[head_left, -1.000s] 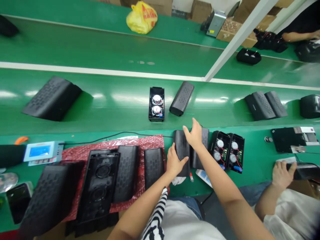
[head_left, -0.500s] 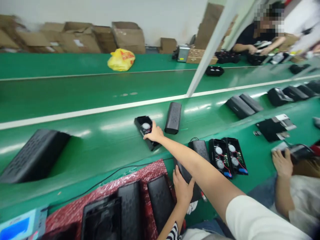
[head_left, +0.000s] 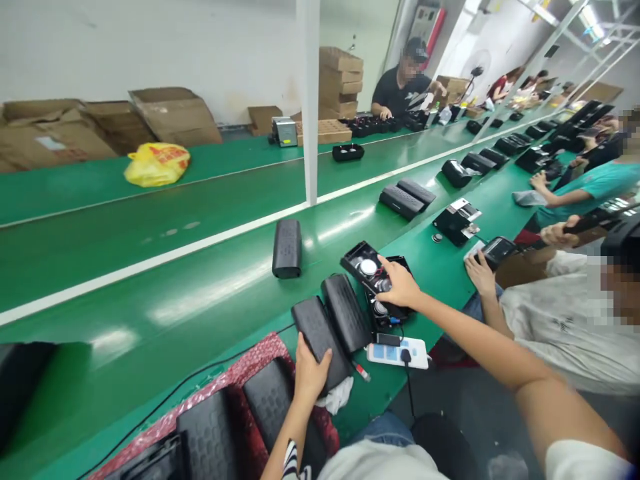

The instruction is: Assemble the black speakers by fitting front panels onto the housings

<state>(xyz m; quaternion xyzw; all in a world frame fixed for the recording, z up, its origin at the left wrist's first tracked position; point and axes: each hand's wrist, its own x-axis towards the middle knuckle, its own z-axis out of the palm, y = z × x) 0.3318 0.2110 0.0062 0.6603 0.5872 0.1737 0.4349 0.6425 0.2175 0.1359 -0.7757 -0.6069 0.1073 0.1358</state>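
My left hand (head_left: 311,370) is closed around the lower sides of a black speaker case (head_left: 314,323) at the bench edge. My right hand (head_left: 401,285) grips an open speaker housing (head_left: 356,255) with round silver drivers and red wires inside. It is held over other open housings (head_left: 379,310) on the bench, partly covering them. Between my hands lies another dark case (head_left: 346,312) with a ridged top. Left of my left hand, several black cases (head_left: 270,393) rest on red bubble wrap (head_left: 273,347).
One upright speaker case (head_left: 287,248) stands on the green conveyor (head_left: 200,300). A white power strip (head_left: 417,353) lies near the bench edge, by a crumpled white cloth (head_left: 337,398). A white post (head_left: 311,100) rises beyond. At right, a co-worker's hand (head_left: 481,273) holds a dark device.
My right hand has carried the open housing from the conveyor rightward to above the other open housings. My left hand still holds its case. The view has swung right.
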